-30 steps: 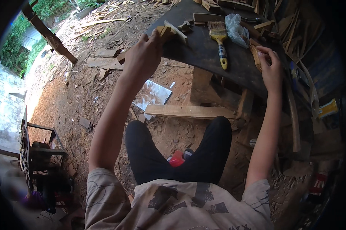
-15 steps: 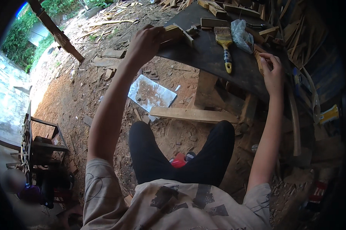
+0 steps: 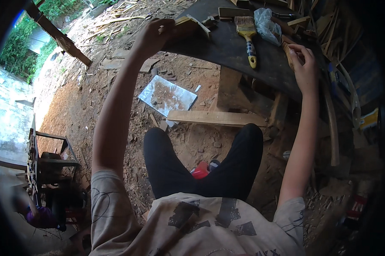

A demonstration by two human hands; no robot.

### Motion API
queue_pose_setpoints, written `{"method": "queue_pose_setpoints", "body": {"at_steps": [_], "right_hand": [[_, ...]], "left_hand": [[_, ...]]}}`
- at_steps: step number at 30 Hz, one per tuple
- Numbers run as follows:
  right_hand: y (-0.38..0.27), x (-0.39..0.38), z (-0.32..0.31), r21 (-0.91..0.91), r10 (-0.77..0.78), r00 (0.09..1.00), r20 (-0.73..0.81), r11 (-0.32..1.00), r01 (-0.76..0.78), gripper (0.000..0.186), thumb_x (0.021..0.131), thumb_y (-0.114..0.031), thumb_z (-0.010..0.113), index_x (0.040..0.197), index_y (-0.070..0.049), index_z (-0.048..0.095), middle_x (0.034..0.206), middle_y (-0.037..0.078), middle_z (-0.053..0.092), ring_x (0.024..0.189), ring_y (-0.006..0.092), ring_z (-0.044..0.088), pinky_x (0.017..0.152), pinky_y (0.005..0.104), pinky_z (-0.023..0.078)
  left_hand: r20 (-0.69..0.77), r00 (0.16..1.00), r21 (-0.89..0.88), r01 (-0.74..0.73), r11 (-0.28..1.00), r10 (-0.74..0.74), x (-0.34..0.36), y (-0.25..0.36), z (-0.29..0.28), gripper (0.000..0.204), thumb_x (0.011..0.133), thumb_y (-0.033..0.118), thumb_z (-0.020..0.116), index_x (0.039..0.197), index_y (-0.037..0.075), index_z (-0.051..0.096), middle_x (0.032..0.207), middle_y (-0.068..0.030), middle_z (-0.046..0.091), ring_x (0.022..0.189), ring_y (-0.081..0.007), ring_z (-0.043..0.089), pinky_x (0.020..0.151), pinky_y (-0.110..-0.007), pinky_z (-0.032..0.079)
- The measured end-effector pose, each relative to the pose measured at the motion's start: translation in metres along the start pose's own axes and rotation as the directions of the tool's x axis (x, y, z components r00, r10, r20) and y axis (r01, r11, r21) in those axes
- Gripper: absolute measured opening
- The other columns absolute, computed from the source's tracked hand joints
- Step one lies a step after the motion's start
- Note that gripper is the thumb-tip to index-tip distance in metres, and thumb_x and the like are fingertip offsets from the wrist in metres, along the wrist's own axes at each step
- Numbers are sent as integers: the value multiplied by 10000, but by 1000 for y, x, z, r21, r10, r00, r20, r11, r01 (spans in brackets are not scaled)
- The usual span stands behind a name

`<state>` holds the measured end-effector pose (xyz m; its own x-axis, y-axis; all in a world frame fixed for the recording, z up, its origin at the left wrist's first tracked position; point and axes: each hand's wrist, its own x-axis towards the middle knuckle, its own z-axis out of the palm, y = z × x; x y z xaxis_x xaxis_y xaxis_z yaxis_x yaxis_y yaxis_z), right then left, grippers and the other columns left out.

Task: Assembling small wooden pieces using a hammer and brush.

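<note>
My left hand is closed around a wooden piece at the left edge of the dark tabletop. A thin pale strip stands against that piece's right end. On the right side of the top, my right hand has its fingers and thumb curled on a narrow brown wooden piece, partly hidden by them. Between my hands lies a paintbrush with a yellow and black handle, its bristles pointing away from me. Beside it is a crumpled clear plastic bag.
Wood blocks lie along the table's far side. A long board runs low before my knees. On the littered dirt floor is a dusty white sheet. Another person is at the lower left, by a dark frame.
The view has tilted a little, so the table and floor sit slightly higher or shifted in the picture. My left hand has moved slightly left with the wooden piece; my right hand stays at its piece.
</note>
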<state>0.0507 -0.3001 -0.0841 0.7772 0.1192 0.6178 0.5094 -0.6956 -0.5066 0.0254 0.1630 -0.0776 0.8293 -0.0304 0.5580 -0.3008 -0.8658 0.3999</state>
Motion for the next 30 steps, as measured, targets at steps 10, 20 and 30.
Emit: {"method": "queue_pose_setpoints", "body": {"at_steps": [10,20,30], "right_hand": [[0,0,0,7,4,999,50,1000,-5,217,1003,-222,636,1138,-81,732,1071,109,652,987,240,643,922,363,512],[-10,2,2,38,64,997,46,997,-66,222,1026,-214,610,1156,-75,724,1095,89,659,1002,218,645,934,355,508],[-80,4,10,-110,-100,980,174,987,121,234,959,-178,687,1163,-64,685,876,87,678,784,243,668,771,382,529]], "left_hand": [[93,981,-200,186,962,-171,-6,-4,22,817,813,603,820,1315,-2,596,1156,-209,711,1058,-287,706,930,-413,557],[-54,988,104,151,983,-146,-13,-4,23,791,818,665,764,1284,48,599,1201,-207,695,1138,-365,677,953,-458,540],[-15,988,-66,153,986,-155,-13,-2,20,633,867,594,748,1193,79,576,1116,-185,709,1055,-375,690,881,-480,529]]}}
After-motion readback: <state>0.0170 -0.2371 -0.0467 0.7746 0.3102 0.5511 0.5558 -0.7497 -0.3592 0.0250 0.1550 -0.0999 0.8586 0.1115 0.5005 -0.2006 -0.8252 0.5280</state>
